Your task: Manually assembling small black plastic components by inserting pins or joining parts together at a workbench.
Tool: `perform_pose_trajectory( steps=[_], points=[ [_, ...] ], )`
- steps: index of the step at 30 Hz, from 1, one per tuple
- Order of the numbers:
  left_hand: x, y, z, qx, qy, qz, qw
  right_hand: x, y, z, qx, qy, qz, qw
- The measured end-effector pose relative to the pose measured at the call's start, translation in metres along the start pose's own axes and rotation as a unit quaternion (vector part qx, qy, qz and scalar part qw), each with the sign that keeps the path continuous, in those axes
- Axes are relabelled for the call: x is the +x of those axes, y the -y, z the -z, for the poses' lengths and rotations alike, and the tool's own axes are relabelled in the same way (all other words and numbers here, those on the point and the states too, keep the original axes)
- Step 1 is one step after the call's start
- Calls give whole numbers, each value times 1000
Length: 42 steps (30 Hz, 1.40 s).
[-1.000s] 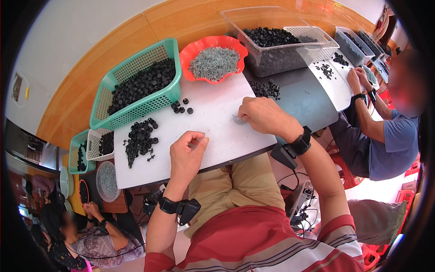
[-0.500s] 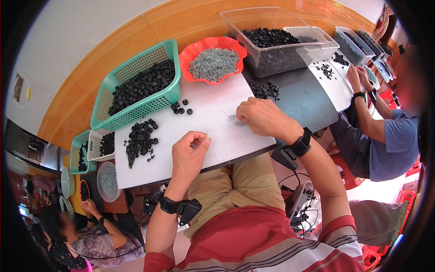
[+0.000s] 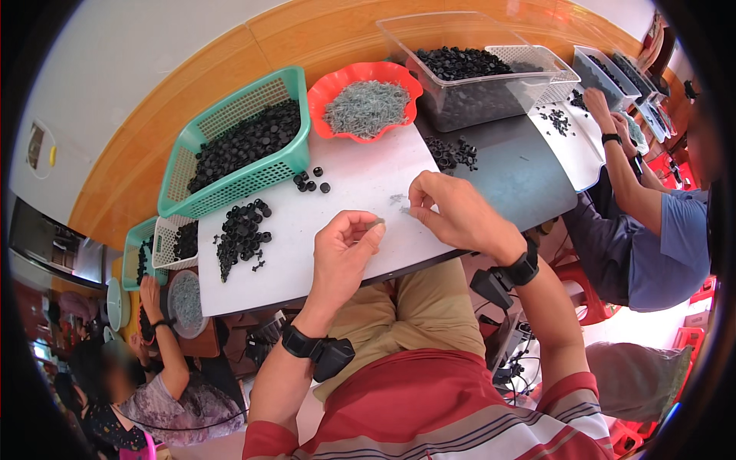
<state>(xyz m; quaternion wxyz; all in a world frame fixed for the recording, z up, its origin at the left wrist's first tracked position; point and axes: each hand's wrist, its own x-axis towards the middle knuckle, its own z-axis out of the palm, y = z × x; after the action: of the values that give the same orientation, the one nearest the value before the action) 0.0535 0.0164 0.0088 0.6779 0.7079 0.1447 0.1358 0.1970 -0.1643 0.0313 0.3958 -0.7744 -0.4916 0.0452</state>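
My left hand (image 3: 345,253) is above the near part of the white board (image 3: 337,169), thumb and forefinger pinched around a tiny greyish piece (image 3: 376,224) too small to name. Just to its right, the fingers of my right hand (image 3: 462,215) are pressed together at the fingertips. What they hold, if anything, is too small to make out. A few small grey slivers (image 3: 397,198) lie on the board by those fingertips. Farther off, a scalloped red bowl (image 3: 318,103) is heaped with similar thin grey pieces (image 3: 366,110).
Black round caps fill a green basket (image 3: 230,180) and a clear plastic bin (image 3: 491,107). Loose black parts lie in a pile (image 3: 244,230) at the left, a few caps (image 3: 310,182) mid-board, and more (image 3: 452,153) on the dark tabletop (image 3: 521,184). Co-workers sit at both sides.
My left hand has moved right and a little away from me, closer to my right hand. My right hand has shifted slightly right. Both co-workers' hands have moved.
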Motion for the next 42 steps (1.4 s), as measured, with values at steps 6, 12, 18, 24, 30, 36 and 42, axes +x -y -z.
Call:
perform_pose_trajectory(
  steps=[6,12,18,24,30,36,42],
  points=[
    [-2,-2,-9,-103,52,16,993,-9,24,-7,53,-18,57,997],
    [-5,-7,-9,-154,55,37,986,-13,24,-14,56,-54,148,986],
    [-9,-15,-5,-229,58,68,969,-18,26,-25,112,-104,119,981],
    [4,-14,7,-205,61,77,974,-17,22,-28,134,-122,119,976],
    [41,-8,35,393,-115,-175,895,-26,15,-27,111,-161,95,976],
    [64,3,56,571,-61,-231,786,-35,19,-22,105,-160,97,977],
    [63,0,54,572,-42,-205,793,-42,28,-19,115,-151,81,978]
  ],
)
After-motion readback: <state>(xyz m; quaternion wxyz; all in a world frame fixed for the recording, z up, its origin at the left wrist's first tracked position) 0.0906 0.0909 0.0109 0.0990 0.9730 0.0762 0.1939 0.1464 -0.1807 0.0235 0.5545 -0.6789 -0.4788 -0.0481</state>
